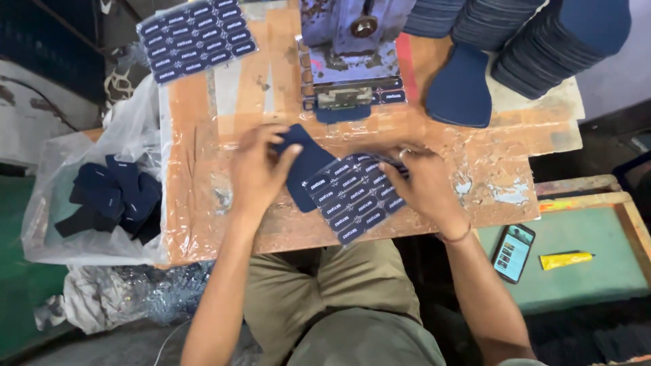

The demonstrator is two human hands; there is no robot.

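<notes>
My left hand (256,169) holds a dark blue fabric piece (305,166) flat on the worn wooden table (203,224), thumb on top of it. My right hand (424,186) rests on the far edge of a sheet of small dark blue labels (352,196) that overlaps the fabric piece. Its fingers are pinched at the sheet's upper right corner. Just beyond my hands stands a blue metal press (349,41) with a blue piece and labels under its plate.
A second label sheet (196,37) lies at the table's far left. Stacks of blue fabric pieces (536,41) fill the far right, one single piece (461,88) in front. A plastic bag of blue pieces (108,196) sits left. A phone (513,253) and yellow tube (564,259) lie right.
</notes>
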